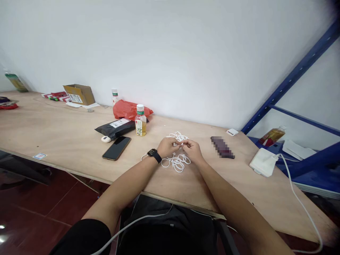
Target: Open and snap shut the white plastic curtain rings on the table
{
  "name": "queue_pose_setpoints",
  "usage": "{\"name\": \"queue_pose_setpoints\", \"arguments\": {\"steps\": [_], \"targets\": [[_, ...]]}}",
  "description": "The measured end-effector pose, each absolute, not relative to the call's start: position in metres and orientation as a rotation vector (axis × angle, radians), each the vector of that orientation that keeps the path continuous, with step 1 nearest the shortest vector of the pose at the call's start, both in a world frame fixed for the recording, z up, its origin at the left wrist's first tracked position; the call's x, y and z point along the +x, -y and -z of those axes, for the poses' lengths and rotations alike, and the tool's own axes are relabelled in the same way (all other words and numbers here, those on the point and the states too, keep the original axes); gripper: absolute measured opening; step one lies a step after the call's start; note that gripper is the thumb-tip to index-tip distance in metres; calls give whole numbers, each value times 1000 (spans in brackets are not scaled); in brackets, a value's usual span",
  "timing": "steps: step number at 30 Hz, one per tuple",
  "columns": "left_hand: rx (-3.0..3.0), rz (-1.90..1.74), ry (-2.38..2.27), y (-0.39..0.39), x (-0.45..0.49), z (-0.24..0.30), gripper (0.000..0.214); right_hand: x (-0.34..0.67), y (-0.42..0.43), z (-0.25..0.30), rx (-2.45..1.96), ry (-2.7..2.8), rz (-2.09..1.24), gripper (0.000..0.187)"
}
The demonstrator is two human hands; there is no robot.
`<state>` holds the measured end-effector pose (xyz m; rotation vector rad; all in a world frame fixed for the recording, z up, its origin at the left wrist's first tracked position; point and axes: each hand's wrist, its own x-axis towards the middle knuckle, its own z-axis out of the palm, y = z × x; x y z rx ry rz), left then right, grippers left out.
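Observation:
Over the middle of the table, my left hand [167, 147] and my right hand [193, 151] meet at the fingertips. Both are closed in a pinch on a small white ring [182, 143], mostly covered by the fingers. Just in front of them, on my side, lies a loose group of thin white rings [178, 165]. Behind the hands sits another heap of white rings [178, 135], partly hidden by my fingers. One more white ring shows beside the black watch [154, 153] on my left wrist.
Left of my hands are a phone [117, 148], a white round object [106, 139], a black parcel [117, 128], a drink bottle [140, 122] and a red bag [126, 109]. To the right lie a blurred dark object [222, 147] and a white charger [264, 162] with its cable.

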<state>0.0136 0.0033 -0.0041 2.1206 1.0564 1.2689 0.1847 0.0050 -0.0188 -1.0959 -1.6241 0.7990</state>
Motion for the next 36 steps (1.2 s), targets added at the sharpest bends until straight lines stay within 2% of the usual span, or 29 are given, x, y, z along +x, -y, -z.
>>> {"name": "queue_pose_setpoints", "arguments": {"steps": [6,10,12,14,17,19,22,27,31,36], "targets": [[1881,-1213,-909,-8,14,5,21,180,-8,12,-1079,1528,-847,15],[1845,-1213,-999,-19,1,5,20,192,-21,16,-1089,1565,-838,32],[1894,-1128,-1096,-24,-8,6,18,205,-30,21,-1216,1611,-675,35],[1978,-893,-1106,-27,-15,10,16,219,-40,28,-1384,1747,-437,32],[2076,-648,-1058,-26,-19,15,15,231,-48,37,-1555,1985,-233,39],[2106,-616,-1049,-24,-17,16,15,231,-48,40,-1670,2080,-165,42],[2135,-605,-1058,-21,-15,15,15,226,-44,40,-1728,2130,-76,35],[2181,-753,-1158,-20,-14,11,24,226,-41,37,-1636,2159,-24,20],[2108,-970,-1162,-22,-9,14,24,223,-32,30,-1456,2046,-44,17],[1858,-1179,-1034,-24,3,19,35,199,-6,17,-1052,1990,-53,13]]}}
